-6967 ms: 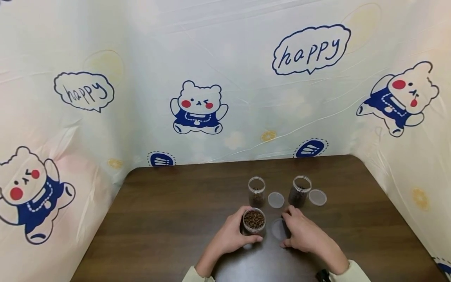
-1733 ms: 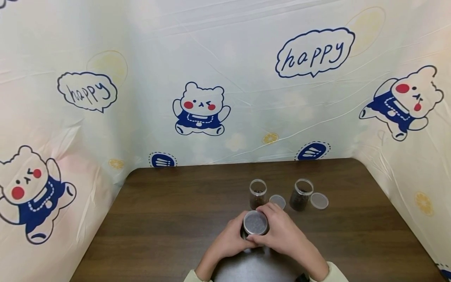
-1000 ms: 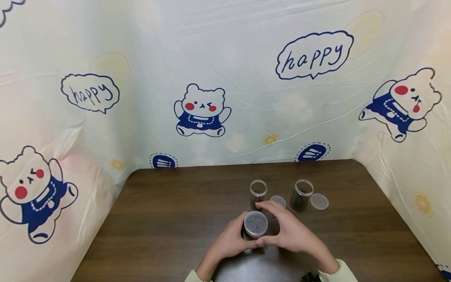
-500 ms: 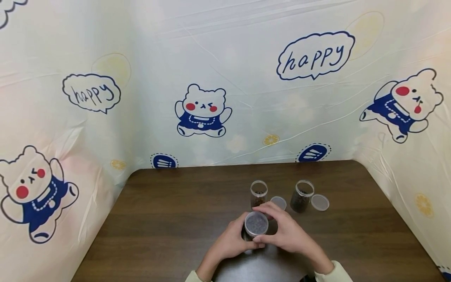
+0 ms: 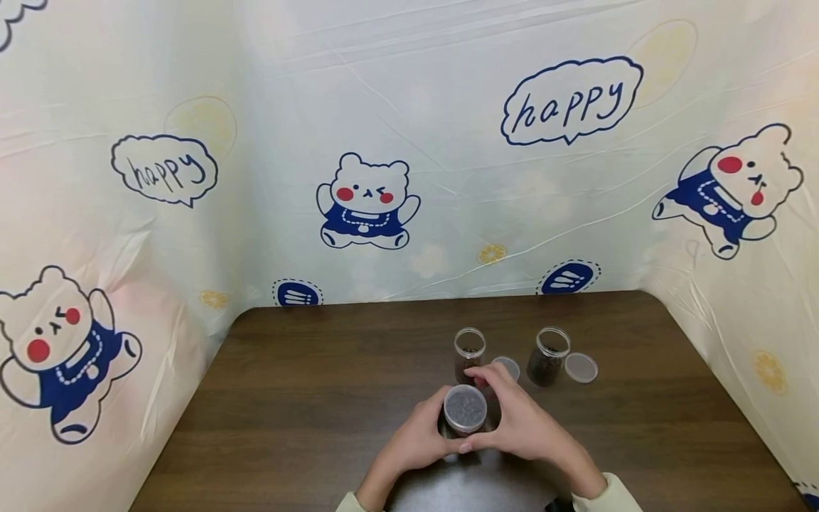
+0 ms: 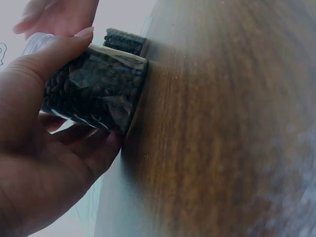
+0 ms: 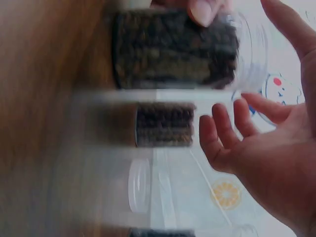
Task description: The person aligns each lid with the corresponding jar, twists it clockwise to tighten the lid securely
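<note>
Right grip (image 5: 527,423) had just eased off the lid (image 5: 466,407): its fingers spread in a loose arc with nothing held, their tips clear of the rim toward 12 o'clock. Its thumb lay near 6 o'clock, close by the left thumb; whether it brushed the jar was hard to tell. Left grip (image 5: 422,434) was wrapped firmly round the held jar (image 6: 98,84) from 9 o'clock, thumb across its side, and the jar appeared to stand upright on the counter (image 5: 320,370).

Some seconds earlier that lid had lain on the counter at 3 o'clock from the jar, the beans bare at the mouth. Now it covered them, and dark contents showed dimly through it. That suggested capping this jar was finished or nearly so, though how tightly the lid sat could not be judged.

Nothing had changed for the other 2 jars. The smaller jar (image 5: 470,347) stood uncapped at 12 o'clock from the held jar, with a loose lid (image 5: 510,366) near it, past 3 o'clock. The wider jar (image 5: 547,363) stood uncapped at 2 o'clock, its spare lid (image 5: 581,368) just beside it at about 3 o'clock.
</note>
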Tool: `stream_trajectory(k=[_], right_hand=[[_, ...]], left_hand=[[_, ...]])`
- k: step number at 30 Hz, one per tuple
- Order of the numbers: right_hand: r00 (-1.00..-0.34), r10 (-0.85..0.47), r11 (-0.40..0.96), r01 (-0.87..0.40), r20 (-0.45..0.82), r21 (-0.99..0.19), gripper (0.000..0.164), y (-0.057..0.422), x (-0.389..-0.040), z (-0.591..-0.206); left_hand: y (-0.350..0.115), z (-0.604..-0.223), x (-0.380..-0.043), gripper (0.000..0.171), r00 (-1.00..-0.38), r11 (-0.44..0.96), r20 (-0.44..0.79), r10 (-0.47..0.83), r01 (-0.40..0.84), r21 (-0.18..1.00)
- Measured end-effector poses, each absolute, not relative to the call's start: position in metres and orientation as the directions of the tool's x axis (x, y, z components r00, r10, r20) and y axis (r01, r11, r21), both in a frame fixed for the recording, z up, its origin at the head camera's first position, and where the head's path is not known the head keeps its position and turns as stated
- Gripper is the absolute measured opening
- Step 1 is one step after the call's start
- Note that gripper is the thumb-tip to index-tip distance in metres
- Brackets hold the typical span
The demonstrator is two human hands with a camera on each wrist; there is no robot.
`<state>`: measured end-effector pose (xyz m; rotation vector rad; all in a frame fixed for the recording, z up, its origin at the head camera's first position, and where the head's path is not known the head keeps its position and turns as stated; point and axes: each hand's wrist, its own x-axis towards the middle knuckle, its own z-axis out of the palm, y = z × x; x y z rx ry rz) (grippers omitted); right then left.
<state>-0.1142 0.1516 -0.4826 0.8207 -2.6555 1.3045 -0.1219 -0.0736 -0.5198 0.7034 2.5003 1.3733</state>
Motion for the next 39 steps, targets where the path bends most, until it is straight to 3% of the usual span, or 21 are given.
stream_trajectory(k=[6,12,18,25,29,35,39], right_hand=[[-0.795,-0.518,0.463,-0.57,0.315,-0.678,0.09,0.164,-0.117,-0.48],[-0.768,-0.544,0.461,-0.611,0.339,-0.644,0.076,0.166,-0.121,-0.481],[-0.791,-0.502,0.468,-0.588,0.35,-0.66,0.07,0.16,-0.122,-0.484],[-0.861,-0.43,0.52,-0.482,0.272,-0.705,0.068,0.146,-0.116,-0.487],[-0.874,-0.412,0.565,-0.468,0.258,-0.679,0.072,0.144,-0.114,-0.485],[-0.854,-0.456,0.58,-0.499,0.251,-0.644,0.093,0.153,-0.113,-0.478],[-0.83,-0.494,0.571,-0.535,0.26,-0.623,0.094,0.162,-0.114,-0.474]], left_hand=[[-0.074,-0.52,-0.122,0.072,-0.868,0.446,0.022,0.496,0.277,0.851],[-0.074,-0.52,-0.121,0.075,-0.867,0.44,0.018,0.498,0.27,0.857],[-0.074,-0.52,-0.121,0.074,-0.87,0.438,0.029,0.493,0.277,0.855],[-0.074,-0.521,-0.12,0.072,-0.872,0.425,0.029,0.489,0.267,0.865],[-0.075,-0.521,-0.121,0.071,-0.869,0.425,0.032,0.494,0.273,0.863],[-0.075,-0.522,-0.122,0.073,-0.864,0.442,0.039,0.503,0.296,0.847],[-0.075,-0.522,-0.122,0.072,-0.863,0.43,0.047,0.503,0.297,0.853]])
